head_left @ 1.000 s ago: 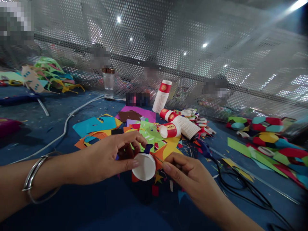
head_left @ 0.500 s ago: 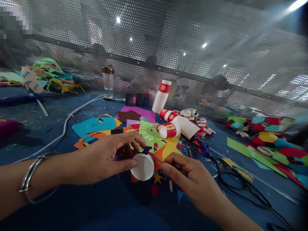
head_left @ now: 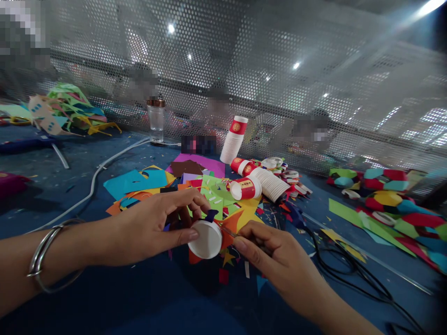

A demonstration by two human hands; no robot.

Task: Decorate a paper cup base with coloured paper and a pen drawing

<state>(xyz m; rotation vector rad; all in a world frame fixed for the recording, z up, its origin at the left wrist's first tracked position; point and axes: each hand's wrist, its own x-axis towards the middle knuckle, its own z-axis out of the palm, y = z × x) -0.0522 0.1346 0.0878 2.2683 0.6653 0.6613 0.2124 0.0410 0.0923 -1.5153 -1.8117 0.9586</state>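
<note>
My left hand (head_left: 174, 216) grips the edge of a small white paper cup base (head_left: 206, 239), its round face turned to me. A dark blue paper piece (head_left: 210, 215) stands up from its top edge. Orange paper (head_left: 228, 238) shows at its right side; whether it is fixed to the base or lies behind it I cannot tell. My right hand (head_left: 272, 251) pinches a thin, pointed metal tool (head_left: 227, 231), its tip close to the right edge of the base. Most of the tool is hidden in the fingers.
Beyond my hands lie coloured paper sheets (head_left: 139, 180) and paper cups (head_left: 246, 187); a cup stack (head_left: 232, 146) leans upright. A water bottle (head_left: 156, 122) and white cable (head_left: 93, 179) are left. On the right are a glue gun (head_left: 295, 215), black cable (head_left: 335, 263) and paper crafts (head_left: 387, 197).
The white cup base and my left hand have shifted slightly left and up. My right hand is almost where it was, still holding the thin tool near the edge.
</note>
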